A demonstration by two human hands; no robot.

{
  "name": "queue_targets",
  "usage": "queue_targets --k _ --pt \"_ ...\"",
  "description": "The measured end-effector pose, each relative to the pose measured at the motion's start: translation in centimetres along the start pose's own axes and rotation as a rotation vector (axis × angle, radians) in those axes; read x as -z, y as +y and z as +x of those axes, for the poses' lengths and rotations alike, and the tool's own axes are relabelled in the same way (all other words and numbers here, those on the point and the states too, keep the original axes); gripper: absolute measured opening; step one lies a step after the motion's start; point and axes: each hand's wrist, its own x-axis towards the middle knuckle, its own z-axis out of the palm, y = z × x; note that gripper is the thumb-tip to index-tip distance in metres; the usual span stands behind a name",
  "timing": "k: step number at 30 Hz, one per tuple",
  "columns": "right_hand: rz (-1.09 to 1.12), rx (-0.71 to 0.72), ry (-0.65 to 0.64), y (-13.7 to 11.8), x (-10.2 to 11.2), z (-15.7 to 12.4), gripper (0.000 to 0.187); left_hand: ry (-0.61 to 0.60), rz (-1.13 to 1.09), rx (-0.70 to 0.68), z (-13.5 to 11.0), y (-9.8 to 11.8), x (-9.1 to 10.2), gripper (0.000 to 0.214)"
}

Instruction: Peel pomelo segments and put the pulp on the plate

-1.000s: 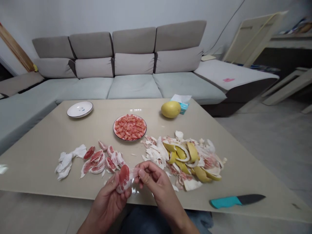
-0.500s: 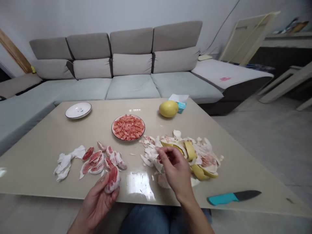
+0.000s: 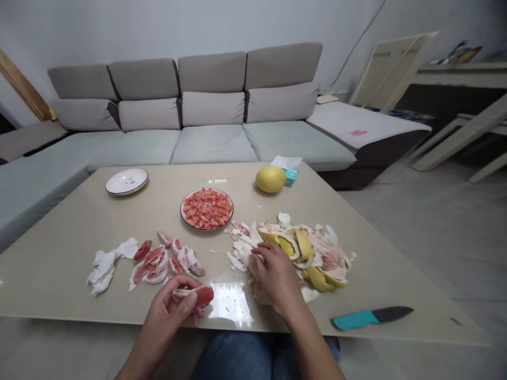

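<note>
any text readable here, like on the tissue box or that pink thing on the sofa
No word, brand or number can be read; the printing on the teal tissue box is too small and blurred, and the pink patch on the sofa shows no legible text.

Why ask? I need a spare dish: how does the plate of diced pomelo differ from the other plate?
The middle plate is heaped with diced pink pomelo, while the left plate shows its white surface with only a small mark. The middle plate sits centrally on the table; the left plate sits nearer the far left corner. Both are round, white and dark-rimmed.
</note>
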Motion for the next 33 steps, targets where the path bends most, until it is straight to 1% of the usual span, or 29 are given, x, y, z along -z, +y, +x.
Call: queue_targets --k 1,3,4,7,8,10,11,13,15,18,21,24,28,33 --pt "0.050 -0.001 -0.007 -0.2 0.1 -0.1 0.024 -0.005 -0.017 0.008 0.0 0.0 0.0 0.028" --pt "0.227 -0.011 -0.067 -1.3 0.4 -0.3 0.022 -0.026 -0.102 0.066 0.1 0.1 -0.1 0.028" --pt "0.343 -0.023 -0.123 -2.1 0.6 -0.6 0.021 -0.035 -0.156 0.103 0.2 0.1 -0.1 0.028" --pt "0.712 -0.097 -0.387 -5.0 1.1 -1.8 0.024 -0.039 -0.301 0.191 0.5 -0.1 -0.2 0.026" --pt "0.795 -0.104 -0.463 -5.9 1.2 -2.2 0.027 -0.034 -0.336 0.207 0.6 -0.3 -0.2 0.026" --pt "0.902 -0.107 -0.534 -7.5 1.1 -3.1 0.033 -0.007 -0.391 0.238 0.8 -0.5 -0.3 0.027" --pt "0.928 -0.101 -0.544 -8.1 1.1 -3.4 0.036 0.013 -0.410 0.256 0.9 -0.6 -0.3 0.030" --pt "0.945 -0.086 -0.523 -8.8 0.8 -3.8 0.037 0.062 -0.436 0.296 1.0 -0.7 -0.5 0.036" --pt "0.939 -0.074 -0.492 -9.0 0.6 -3.9 0.036 0.076 -0.439 0.320 1.0 -0.7 -0.7 0.038" --pt "0.916 -0.073 -0.450 -9.0 0.4 -3.9 0.034 0.001 -0.404 0.300 0.9 -0.6 -0.9 0.028" --pt "0.915 -0.079 -0.422 -9.0 0.4 -3.9 0.028 -0.066 -0.371 0.270 0.7 -0.5 -1.0 0.021" --pt "0.985 -0.092 -0.463 -9.1 0.4 -4.0 0.026 -0.109 -0.368 0.263 0.6 -0.5 -0.8 0.021" --pt "1.073 -0.144 -0.526 -9.2 0.6 -4.0 0.021 -0.154 -0.379 0.266 0.6 -0.5 -0.5 0.021" --pt "1.097 -0.194 -0.567 -9.0 0.6 -3.9 0.017 -0.180 -0.367 0.259 0.7 -0.4 -0.3 0.020"
